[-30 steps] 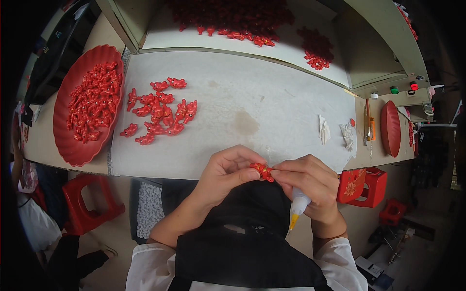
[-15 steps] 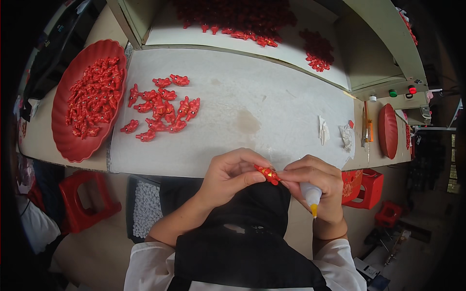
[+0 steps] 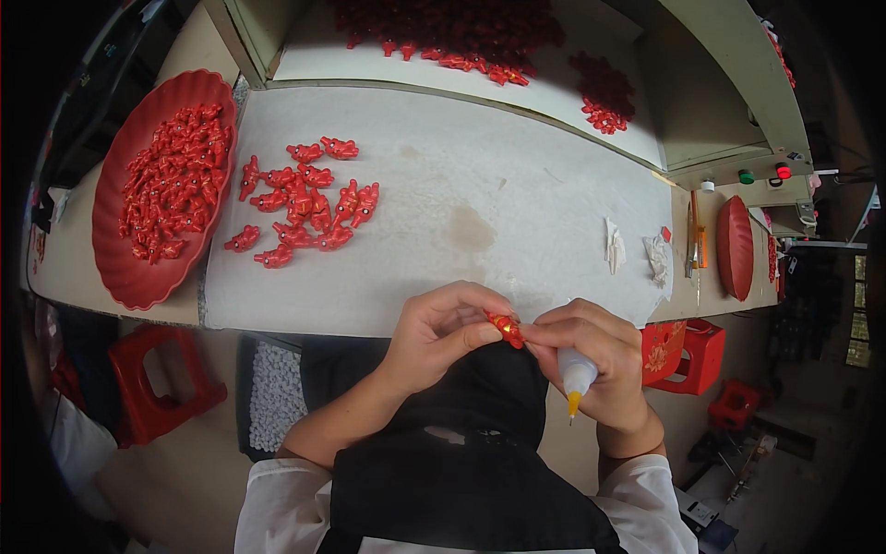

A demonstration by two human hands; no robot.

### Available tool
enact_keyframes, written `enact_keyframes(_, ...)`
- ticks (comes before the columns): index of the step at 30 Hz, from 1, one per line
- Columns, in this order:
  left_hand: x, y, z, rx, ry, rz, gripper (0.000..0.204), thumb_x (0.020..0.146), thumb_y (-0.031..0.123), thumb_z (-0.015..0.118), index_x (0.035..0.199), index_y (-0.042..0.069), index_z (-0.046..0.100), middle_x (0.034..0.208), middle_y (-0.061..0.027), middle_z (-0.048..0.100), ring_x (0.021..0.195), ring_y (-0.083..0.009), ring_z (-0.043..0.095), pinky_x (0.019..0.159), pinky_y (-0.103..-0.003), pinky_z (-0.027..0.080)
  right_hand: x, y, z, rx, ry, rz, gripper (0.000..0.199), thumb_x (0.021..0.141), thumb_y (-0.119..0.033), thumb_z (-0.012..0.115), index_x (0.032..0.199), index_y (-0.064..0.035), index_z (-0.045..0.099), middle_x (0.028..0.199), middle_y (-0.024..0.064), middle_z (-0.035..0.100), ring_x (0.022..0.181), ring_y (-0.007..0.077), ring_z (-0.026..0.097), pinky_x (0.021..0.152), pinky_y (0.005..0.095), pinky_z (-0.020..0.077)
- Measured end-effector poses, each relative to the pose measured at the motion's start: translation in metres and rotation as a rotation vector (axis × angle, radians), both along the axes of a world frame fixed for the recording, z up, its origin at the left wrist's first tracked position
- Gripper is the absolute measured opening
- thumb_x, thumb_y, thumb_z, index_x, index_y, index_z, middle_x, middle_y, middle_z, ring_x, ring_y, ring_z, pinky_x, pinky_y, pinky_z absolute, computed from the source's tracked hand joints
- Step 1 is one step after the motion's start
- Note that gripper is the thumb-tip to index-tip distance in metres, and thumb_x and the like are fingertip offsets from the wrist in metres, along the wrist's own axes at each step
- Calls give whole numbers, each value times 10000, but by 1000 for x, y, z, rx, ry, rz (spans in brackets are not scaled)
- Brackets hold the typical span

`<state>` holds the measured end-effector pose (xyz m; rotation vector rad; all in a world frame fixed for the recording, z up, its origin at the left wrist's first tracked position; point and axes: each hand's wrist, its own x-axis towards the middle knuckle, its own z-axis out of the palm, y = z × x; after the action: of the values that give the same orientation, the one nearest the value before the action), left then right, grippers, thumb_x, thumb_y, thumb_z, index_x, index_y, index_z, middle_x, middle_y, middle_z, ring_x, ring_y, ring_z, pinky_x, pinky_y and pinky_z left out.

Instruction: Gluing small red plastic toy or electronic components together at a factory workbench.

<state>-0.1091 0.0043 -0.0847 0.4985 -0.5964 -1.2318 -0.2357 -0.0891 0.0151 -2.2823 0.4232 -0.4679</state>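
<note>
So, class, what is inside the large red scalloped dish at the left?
The red dish holds a heap of small red figures, with bare wall showing around them. The dish's bottom beneath, and anything buried there, is covered.

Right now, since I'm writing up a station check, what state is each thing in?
Left hand: grip closed on the red figurine
Red figurine: held off the sheet
Right hand: bottle in grip, fingertips at the figurine
White bottle: yellow nozzle pointing toward the body
Left red tray: heaped with figurines
Loose figurines: clustered, lying down
White sheet: stained
Tissue: crumpled
</note>
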Motion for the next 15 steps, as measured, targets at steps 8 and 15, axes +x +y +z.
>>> enact_keyframes(8, 0, 0, -1, 19, -24, 4, 157, 791, -23, 533, 948, -36, 524, 905, -99, 567, 856, -143, 555, 785, -263, 438, -1, 0, -1, 31, 15, -4, 332, 544, 103, 623, 856, -6, 588, 706, 106, 566, 615, 222, 562, 530, 275, 445)
enact_keyframes(15, -1, 0, 0, 46, -29, -9, 154, 790, -19, 537, 943, -34, 524, 903, -97, 570, 856, -139, 556, 781, -260, 440, -2, -1, -4, 56, -3, -8, 302, 570, 94, 628, 852, -8, 588, 709, 108, 567, 618, 228, 563, 529, 277, 444)
